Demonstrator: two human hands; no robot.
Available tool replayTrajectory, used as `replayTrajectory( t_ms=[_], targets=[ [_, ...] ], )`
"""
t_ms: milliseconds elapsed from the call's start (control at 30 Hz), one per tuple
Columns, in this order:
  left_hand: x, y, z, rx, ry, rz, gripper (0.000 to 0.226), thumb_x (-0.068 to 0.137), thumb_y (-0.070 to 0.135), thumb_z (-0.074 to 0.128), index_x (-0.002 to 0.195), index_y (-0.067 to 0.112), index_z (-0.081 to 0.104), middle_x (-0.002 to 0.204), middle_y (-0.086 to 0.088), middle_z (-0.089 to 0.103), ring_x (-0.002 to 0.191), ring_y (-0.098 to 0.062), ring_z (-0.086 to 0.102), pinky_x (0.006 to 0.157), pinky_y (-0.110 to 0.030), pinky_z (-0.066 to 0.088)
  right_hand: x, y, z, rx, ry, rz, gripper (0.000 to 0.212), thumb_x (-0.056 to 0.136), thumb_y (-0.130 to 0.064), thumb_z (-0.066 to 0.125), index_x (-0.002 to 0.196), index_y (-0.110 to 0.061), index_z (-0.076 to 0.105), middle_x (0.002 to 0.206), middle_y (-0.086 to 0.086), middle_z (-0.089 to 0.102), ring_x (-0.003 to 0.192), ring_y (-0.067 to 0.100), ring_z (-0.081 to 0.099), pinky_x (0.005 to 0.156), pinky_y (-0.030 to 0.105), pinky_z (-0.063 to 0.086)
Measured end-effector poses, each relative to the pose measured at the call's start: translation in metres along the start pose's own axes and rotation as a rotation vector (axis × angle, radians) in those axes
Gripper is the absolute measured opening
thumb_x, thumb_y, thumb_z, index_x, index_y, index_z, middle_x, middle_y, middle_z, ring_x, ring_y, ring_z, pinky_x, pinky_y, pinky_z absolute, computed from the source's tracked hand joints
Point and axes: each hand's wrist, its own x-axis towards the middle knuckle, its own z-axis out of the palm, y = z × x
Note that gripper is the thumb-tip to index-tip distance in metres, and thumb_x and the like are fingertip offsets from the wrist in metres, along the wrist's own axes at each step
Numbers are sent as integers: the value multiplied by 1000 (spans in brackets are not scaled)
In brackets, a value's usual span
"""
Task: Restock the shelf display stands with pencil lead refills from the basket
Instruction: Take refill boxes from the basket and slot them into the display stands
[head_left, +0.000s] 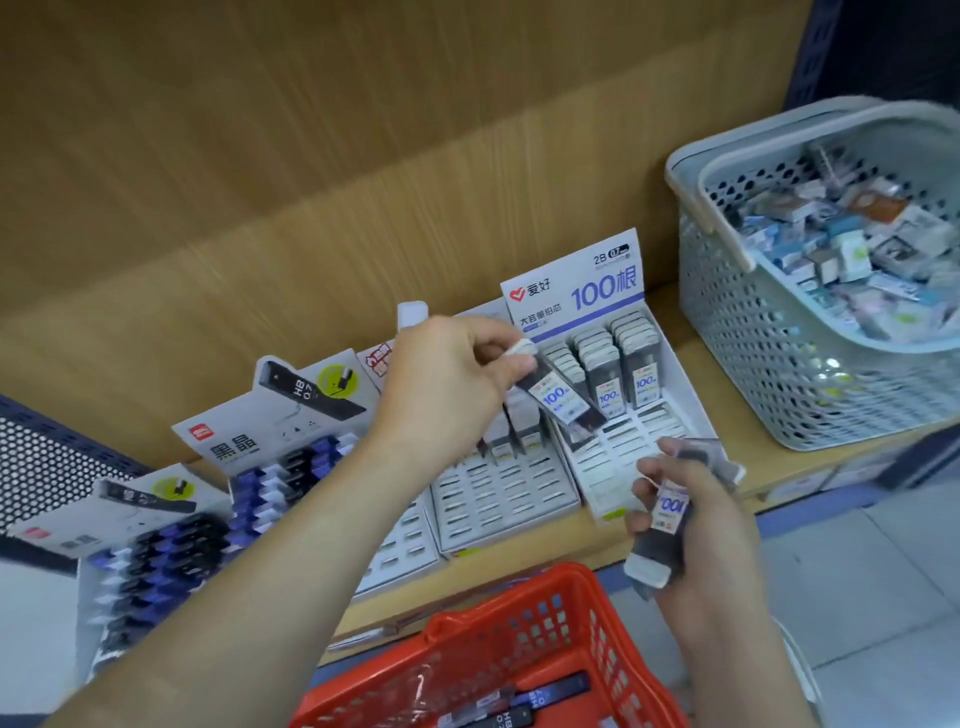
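Note:
My left hand (452, 384) pinches one dark lead refill case (558, 395) with a white cap and a "100" label, tilted over the white display stand (670, 426) headed "100". That stand holds three rows of refill cases (615, 364) at its back, with bare slots in front. My right hand (691, 525) grips a small bunch of the same refill cases (662, 535) just in front of the stand's lower right corner. A red basket (483, 649) below holds a few dark refill packs.
A second white stand (498, 493) with mostly bare slots sits left of the first. Two stands of blue and black refills (291, 467) stand further left. A grey perforated basket (769, 322) full of small boxes sits on the shelf at right. Wooden back panel behind.

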Motion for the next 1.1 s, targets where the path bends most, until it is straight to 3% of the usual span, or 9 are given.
replayTrajectory(
  t_ms=[133, 233, 333, 400, 500, 600, 767, 1000, 1100],
  targets=[
    [13, 1, 39, 62, 17, 85, 8, 83, 22, 71, 81, 15, 73, 72, 1, 71, 70, -18, 64, 70, -37, 52, 5, -9, -12, 336, -8, 54, 18, 89, -4, 45, 100, -17, 53, 77, 1, 54, 63, 12, 51, 53, 20, 43],
    [15, -1, 62, 141, -38, 133, 12, 86, 25, 68, 87, 15, 73, 75, -1, 71, 74, -19, 64, 72, -35, 50, 11, -5, -14, 381, -5, 73, 20, 92, -1, 43, 96, -14, 58, 84, 5, 61, 75, 18, 57, 78, 31, 48],
    [14, -3, 75, 260, -30, 216, 15, 87, 26, 67, 95, 15, 74, 87, -4, 73, 83, -20, 64, 77, -33, 47, 15, -4, -16, 344, 12, 84, 19, 94, -4, 49, 102, -6, 67, 106, 13, 72, 98, 25, 67, 96, 41, 51],
    [15, -4, 79, 293, -36, 235, 17, 88, 27, 66, 97, 15, 73, 91, -5, 72, 86, -20, 64, 79, -34, 47, 12, -5, -15, 310, -29, 84, 23, 95, -7, 50, 103, -6, 72, 110, 15, 73, 100, 23, 71, 87, 40, 58],
    [18, -5, 81, 308, -45, 235, 19, 89, 28, 65, 94, 12, 72, 89, -5, 72, 85, -21, 64, 78, -34, 48, 9, -7, -17, 303, -49, 72, 27, 96, -8, 50, 93, -12, 76, 101, 11, 76, 86, 20, 75, 66, 37, 62],
    [20, -4, 81, 363, -79, 278, 20, 90, 31, 63, 90, 13, 71, 84, -5, 71, 82, -22, 63, 75, -35, 49, 8, -7, -17, 300, -42, 82, 24, 96, -9, 52, 114, -6, 67, 102, 11, 75, 84, 20, 75, 65, 38, 62],
    [21, 3, 82, 392, -160, 316, 21, 91, 31, 61, 75, 17, 61, 71, 0, 62, 72, -18, 53, 64, -29, 38, 8, -4, -18, 275, -6, 89, 31, 95, -10, 54, 124, -2, 61, 109, 17, 73, 95, 23, 73, 70, 40, 61],
    [26, 2, 83, 398, -134, 316, 18, 90, 31, 61, 91, 16, 71, 81, -1, 69, 80, -20, 61, 74, -33, 48, 6, -4, -20, 290, -21, 55, 31, 93, -6, 56, 123, -2, 62, 100, 15, 74, 87, 21, 74, 67, 39, 61],
    [28, -1, 79, 406, -145, 311, 19, 90, 31, 61, 85, 15, 70, 75, 0, 67, 77, -19, 60, 71, -32, 47, 6, -3, -20, 283, -9, 52, 34, 92, -6, 57, 125, 1, 61, 108, 20, 72, 88, 23, 73, 73, 42, 61]
  ],
)
